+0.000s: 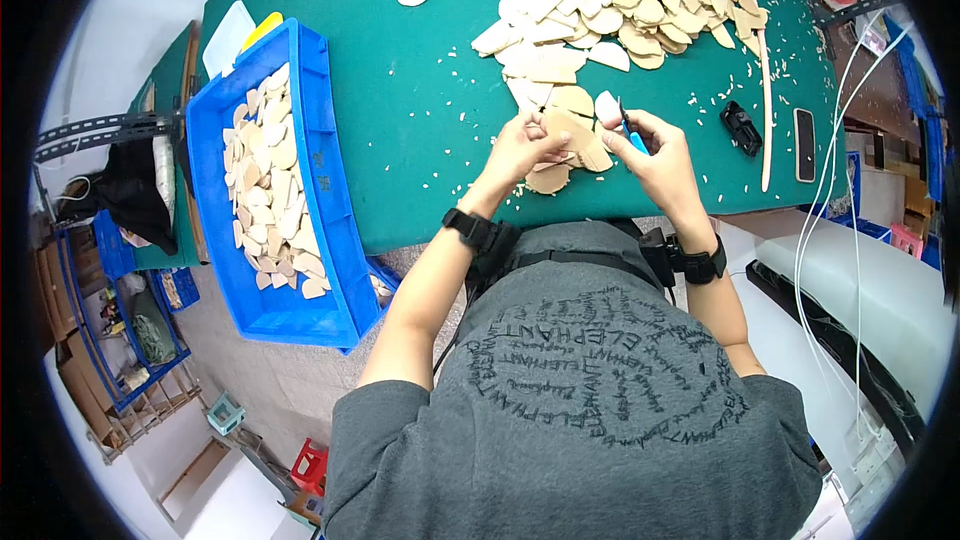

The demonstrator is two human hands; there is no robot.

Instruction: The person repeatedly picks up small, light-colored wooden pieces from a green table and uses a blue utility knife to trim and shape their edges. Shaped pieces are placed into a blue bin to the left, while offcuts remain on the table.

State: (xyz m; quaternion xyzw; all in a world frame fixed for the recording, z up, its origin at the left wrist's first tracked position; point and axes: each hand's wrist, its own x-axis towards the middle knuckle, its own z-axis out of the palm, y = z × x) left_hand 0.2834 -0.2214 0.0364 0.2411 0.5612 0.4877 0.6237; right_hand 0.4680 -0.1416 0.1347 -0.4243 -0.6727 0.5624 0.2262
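Close to the table's front edge, my left hand (522, 152) pinches a flat beige rounded piece (568, 130), thumb on top. Just to its right, my right hand (660, 158) is closed on blue-handled scissors (637, 142). Their thin dark blades point away from me, beside a pale piece. The blades stand apart from the held piece, and my fingers partly cover the handles. Loose beige pieces (548, 178) lie under and around my hands. Beyond them spreads a large heap of similar rounded, flat pieces (600, 0).
At the left, a blue crate (325, 170) contains many smaller beige pieces. A black object (740, 128), a long pale stick (766, 110) and a phone (804, 145) lie at the right of the green table (400, 130). Small pale scraps dot the cloth. White cables hang at the far right.
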